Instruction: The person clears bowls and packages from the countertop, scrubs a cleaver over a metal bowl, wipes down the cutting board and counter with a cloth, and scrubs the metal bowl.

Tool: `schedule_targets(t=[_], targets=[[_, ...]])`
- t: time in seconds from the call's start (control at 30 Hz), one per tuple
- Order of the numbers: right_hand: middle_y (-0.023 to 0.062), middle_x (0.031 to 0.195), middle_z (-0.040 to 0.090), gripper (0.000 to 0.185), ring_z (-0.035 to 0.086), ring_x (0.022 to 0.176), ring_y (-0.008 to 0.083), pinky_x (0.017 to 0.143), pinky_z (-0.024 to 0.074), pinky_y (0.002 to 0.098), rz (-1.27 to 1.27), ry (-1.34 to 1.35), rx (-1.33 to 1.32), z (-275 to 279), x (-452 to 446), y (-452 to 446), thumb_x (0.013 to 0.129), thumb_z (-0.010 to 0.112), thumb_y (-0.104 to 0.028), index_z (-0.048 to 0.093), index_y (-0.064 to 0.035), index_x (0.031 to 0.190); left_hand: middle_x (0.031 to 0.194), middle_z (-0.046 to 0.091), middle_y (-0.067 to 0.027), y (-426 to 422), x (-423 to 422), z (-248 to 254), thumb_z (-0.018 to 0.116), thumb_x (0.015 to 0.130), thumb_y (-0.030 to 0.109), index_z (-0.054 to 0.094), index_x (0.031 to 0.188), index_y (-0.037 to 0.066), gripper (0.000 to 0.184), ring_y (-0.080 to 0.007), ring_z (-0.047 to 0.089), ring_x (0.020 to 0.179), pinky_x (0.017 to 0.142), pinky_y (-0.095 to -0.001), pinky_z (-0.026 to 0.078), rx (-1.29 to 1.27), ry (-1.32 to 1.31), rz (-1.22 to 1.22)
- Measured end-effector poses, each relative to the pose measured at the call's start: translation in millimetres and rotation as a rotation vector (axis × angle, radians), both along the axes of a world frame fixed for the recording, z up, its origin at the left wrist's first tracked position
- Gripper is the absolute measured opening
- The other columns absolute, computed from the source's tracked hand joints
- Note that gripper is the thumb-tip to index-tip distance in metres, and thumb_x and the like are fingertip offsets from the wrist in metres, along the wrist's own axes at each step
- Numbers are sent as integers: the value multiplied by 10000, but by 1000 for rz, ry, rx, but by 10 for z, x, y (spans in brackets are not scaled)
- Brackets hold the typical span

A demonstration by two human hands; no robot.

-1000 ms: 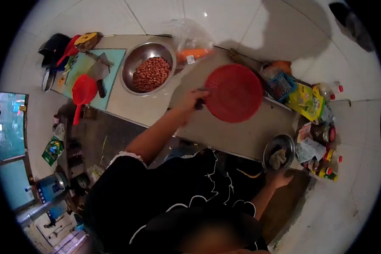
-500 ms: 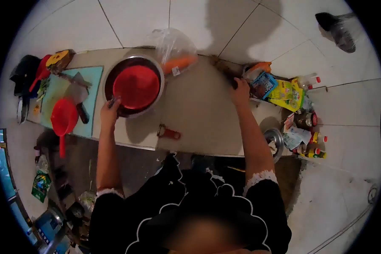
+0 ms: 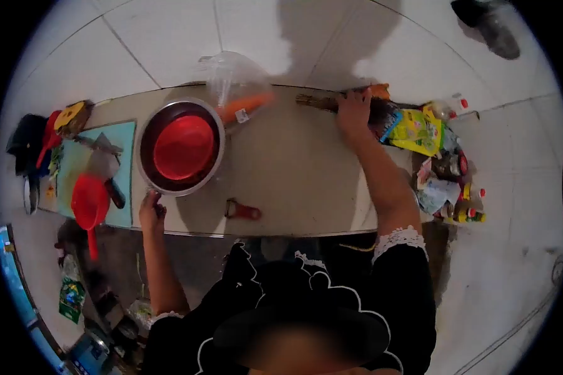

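Note:
A steel bowl [image 3: 145, 178] stands on the counter with a red plastic basin [image 3: 182, 147] inside it. Just below its near-left rim is my left hand [image 3: 151, 212], fingers curled in and nothing visible in them. By the back wall, my right hand [image 3: 355, 114] lies with fingers spread over a dark, brush-like bundle [image 3: 316, 102], hiding part of it. Beside that hand are a blue packet [image 3: 389, 124] and a yellow packet [image 3: 417, 132]. A red-handled peeler [image 3: 244, 211] rests near the counter's front edge.
A clear bag with carrots [image 3: 247, 107] lies behind the bowl. On the left, a blue cutting board [image 3: 126, 181] carries a cleaver [image 3: 105, 161] and a red strainer-shaped ladle [image 3: 91, 201]. Bottles and jars [image 3: 451, 165] crowd the right end of the counter [image 3: 294, 181].
My left hand has come off the bowl's rim and dropped slightly toward me. The right hand's fingers have spread over the dark bundle, which shows more plainly. The view has shifted.

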State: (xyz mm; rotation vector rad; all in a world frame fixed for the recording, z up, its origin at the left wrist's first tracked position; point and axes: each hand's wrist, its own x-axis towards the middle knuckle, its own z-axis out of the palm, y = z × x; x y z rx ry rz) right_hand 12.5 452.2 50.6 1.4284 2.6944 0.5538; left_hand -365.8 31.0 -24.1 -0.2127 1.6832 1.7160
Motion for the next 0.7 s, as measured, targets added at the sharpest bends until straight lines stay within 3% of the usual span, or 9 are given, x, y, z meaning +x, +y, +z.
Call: schedule_targets(t=[0.17,0.2,0.3,0.33,0.43,0.47,0.57,0.63,0.7], targets=[[108,1007,550,243,482,1053,273,1059,78,542,47,-96,7,596,835,-76,788,507,-204,631,-165,994,690,503,21,271,165,177,618,823,264,553,831,112,166,-80,421,554,539,-237,356,53,-81,-11],[106,975,565,254,487,1054,260,1067,74,530,22,-152,-4,695,1048,-148,787,509,-210,628,-173,1008,652,485,40,328,179,170,623,813,252,550,804,134,139,-78,422,547,525,-237,348,55,-75,42],[91,980,561,237,477,1064,246,1074,67,519,-185,-415,-95,853,1691,-245,765,552,-199,642,-183,983,627,473,54,197,-47,-126,628,802,231,547,796,143,120,-72,430,549,522,-234,346,97,-119,-113],[84,1012,548,244,459,1088,237,1075,67,519,-298,-478,-163,899,1875,-272,735,601,-196,642,-187,975,648,492,52,219,-72,-160,634,790,211,548,804,150,106,-73,452,577,525,-243,357,18,-126,-49],[94,967,573,224,489,1050,252,1075,67,514,-355,-437,-27,766,2549,-215,799,494,-181,664,-162,943,722,534,34,242,-142,-227,633,781,187,557,872,146,125,-99,487,620,537,-251,369,-17,-101,-74],[97,980,570,227,482,1057,252,1074,71,515,-365,-467,-39,743,2710,-182,800,494,-182,659,-153,953,824,569,5,283,-170,-239,628,770,164,554,960,143,204,-145,527,671,580,-268,416,-36,-140,-27],[94,1040,552,239,454,1096,248,1075,76,517,-369,-494,-64,614,2955,-97,795,511,-185,638,-144,993,907,577,-32,320,-226,-222,607,768,135,537,1021,113,263,-181,567,751,657,-297,472,-92,-195,-10],[73,1109,529,262,425,1145,238,1080,73,514,-360,-446,-61,491,3042,-17,785,545,-184,616,-159,1036,937,586,-37,380,-223,-140,582,788,131,548,1019,96,236,-183,566,812,671,-284,460,-25,-114,-94],[78,1172,501,315,389,1191,244,1083,94,499,-347,-567,-97,376,3062,78,780,534,-163,583,-163,1092,962,585,-43,411,-241,-106,567,792,123,553,1014,86,225,-190,563,860,704,-293,460,17,-51,-161]])
